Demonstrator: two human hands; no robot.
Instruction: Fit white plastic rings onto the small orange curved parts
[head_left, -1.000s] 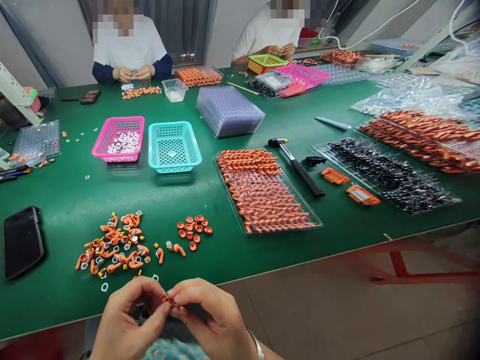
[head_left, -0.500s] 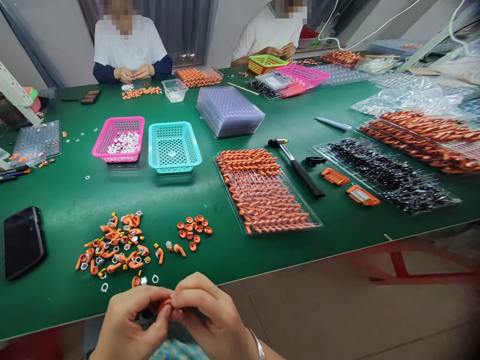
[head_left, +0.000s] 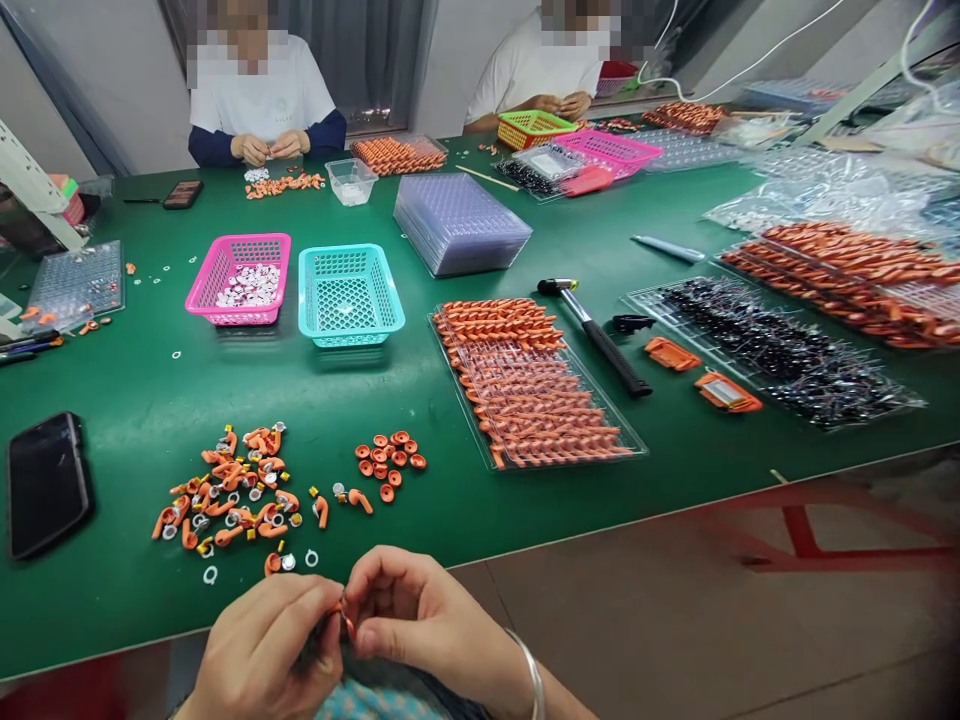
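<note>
While no writing legible, left hand (head_left: 262, 650), right hand (head_left: 416, 625) pinch orange part (head_left: 344, 612).

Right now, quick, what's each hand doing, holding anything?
Left hand: closed, fingertips pinching a small orange part.
Right hand: closed, pinching the same small orange part from the other side.
</note>
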